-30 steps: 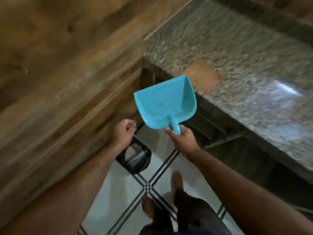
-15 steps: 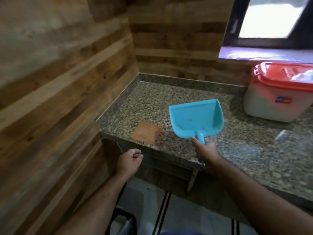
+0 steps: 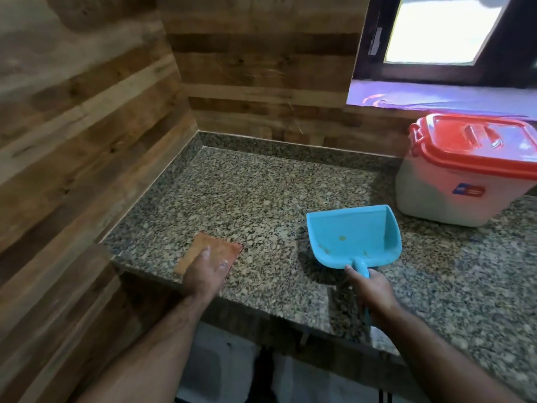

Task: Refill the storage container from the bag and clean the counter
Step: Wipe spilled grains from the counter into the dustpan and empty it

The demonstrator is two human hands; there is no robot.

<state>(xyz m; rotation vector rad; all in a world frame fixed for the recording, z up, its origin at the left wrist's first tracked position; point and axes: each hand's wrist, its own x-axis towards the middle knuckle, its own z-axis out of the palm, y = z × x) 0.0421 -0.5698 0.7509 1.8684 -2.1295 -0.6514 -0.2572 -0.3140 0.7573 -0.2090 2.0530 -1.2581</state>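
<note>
My right hand [image 3: 374, 295] grips the handle of a blue plastic dustpan [image 3: 353, 235], whose pan lies on the speckled granite counter [image 3: 261, 199] with a few crumbs inside. My left hand [image 3: 205, 270] rests flat with straight fingers on an orange cloth [image 3: 216, 247] near the counter's front left edge. A white storage container [image 3: 453, 190] with a shut red lid [image 3: 479, 144] stands at the back right of the counter. No bag is in view.
Wood-panelled walls enclose the counter on the left and at the back. A window with a purple-lit sill [image 3: 436, 97] sits above the container. Tiled floor [image 3: 232, 373] shows below the counter edge.
The view has risen from the floor to the counter. My right hand brought the dustpan up and set it down on the counter. My left hand rose from below the edge onto the orange cloth.
</note>
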